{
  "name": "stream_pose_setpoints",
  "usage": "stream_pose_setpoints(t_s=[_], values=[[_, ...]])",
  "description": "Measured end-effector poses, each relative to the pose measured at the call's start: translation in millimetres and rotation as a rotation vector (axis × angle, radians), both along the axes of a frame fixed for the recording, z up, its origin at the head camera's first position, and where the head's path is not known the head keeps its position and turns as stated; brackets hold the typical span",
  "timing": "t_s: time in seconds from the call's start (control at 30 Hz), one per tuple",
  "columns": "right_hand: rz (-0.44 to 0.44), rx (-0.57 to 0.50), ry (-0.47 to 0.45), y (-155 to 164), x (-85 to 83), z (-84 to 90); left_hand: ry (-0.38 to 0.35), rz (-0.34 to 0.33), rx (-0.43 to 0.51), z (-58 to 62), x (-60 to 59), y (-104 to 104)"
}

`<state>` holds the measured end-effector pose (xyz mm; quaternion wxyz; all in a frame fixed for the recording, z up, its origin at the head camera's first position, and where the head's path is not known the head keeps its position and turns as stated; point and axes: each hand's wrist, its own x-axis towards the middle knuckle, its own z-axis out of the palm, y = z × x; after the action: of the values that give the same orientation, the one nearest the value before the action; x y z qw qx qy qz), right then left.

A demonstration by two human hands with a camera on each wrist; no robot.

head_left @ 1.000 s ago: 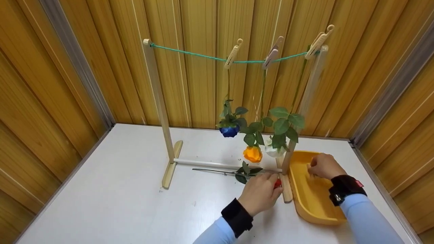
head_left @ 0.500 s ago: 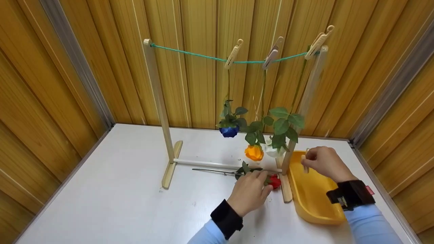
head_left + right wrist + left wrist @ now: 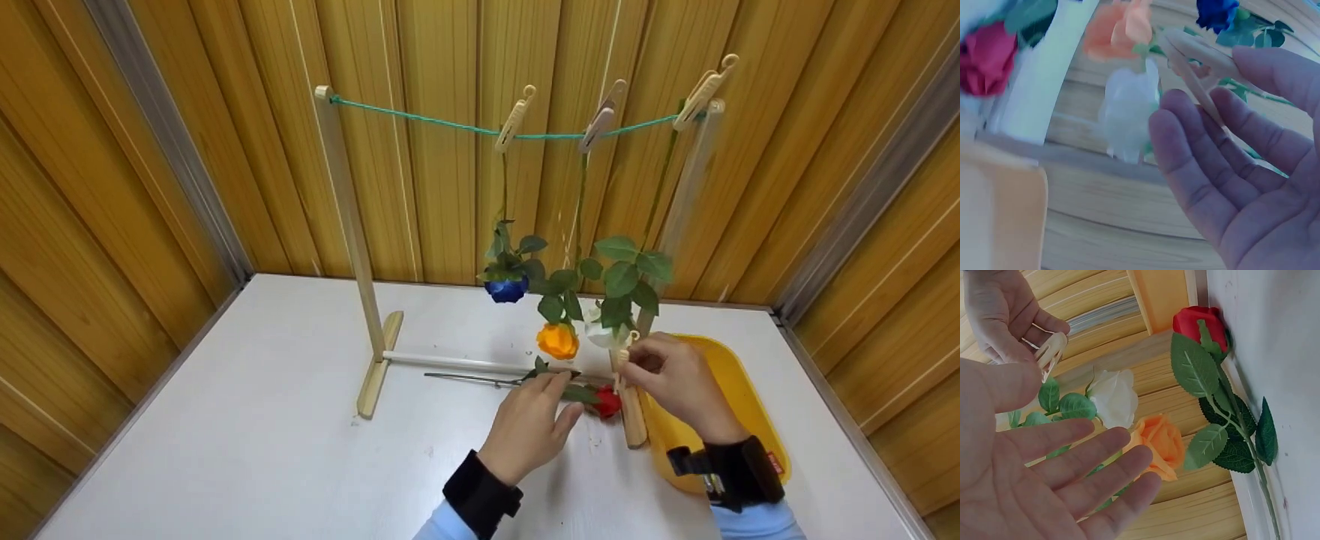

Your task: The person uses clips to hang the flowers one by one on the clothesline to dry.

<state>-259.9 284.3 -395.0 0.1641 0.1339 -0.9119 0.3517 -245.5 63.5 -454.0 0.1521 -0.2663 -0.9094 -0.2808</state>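
Observation:
A red rose (image 3: 608, 403) lies on the table, its stem pointing left, against the rack's foot. Over its stem and leaves hovers my left hand (image 3: 525, 427), fingers straight and holding nothing; the left wrist view shows the palm (image 3: 1022, 467) apart from the red rose (image 3: 1199, 326). My right hand (image 3: 679, 386) pinches a pale clothespin (image 3: 623, 360) between thumb and index finger, near the rack's right post. In the right wrist view the clothespin (image 3: 1199, 62) sits between thumb and fingers.
A teal line (image 3: 420, 118) spans the wooden rack. Clothespins hold a blue rose (image 3: 507, 288), an orange rose (image 3: 558, 342) and a white rose (image 3: 600, 334) upside down. A yellow tray (image 3: 750, 390) stands right of the rack, partly behind my right hand.
My right hand has come out of the yellow tray and moved left with the clothespin. My left hand has drawn back left from the red rose, uncovering its bloom.

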Motion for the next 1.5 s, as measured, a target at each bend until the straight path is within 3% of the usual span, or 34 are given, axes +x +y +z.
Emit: stream_pose_setpoints(t_s=[0.27, 0.43, 0.63, 0.87, 1.27, 1.5], values=[[0.003, -0.198, 0.109, -27, 6.6, -23.4, -0.005, 0.023, 0.081, 0.4, 2.2, -5], [0.017, -0.277, 0.168, -35, 9.2, -34.7, 0.045, 0.021, 0.12, -3.0, 3.7, -6], [0.03, -0.35, 0.136, -43, 12.8, -43.7, 0.073, 0.002, 0.138, -5.3, 2.3, -6], [0.058, -0.42, 0.108, -50, 14.9, -53.4, 0.171, -0.004, 0.158, -8.4, 0.4, -6], [0.086, -0.479, 0.106, -56, 16.3, -53.4, 0.159, 0.002, 0.186, -9.5, 1.6, -4], [0.113, -0.511, 0.09, -56, 17.9, -53.6, 0.196, 0.004, 0.186, -11.5, 2.9, -1]])
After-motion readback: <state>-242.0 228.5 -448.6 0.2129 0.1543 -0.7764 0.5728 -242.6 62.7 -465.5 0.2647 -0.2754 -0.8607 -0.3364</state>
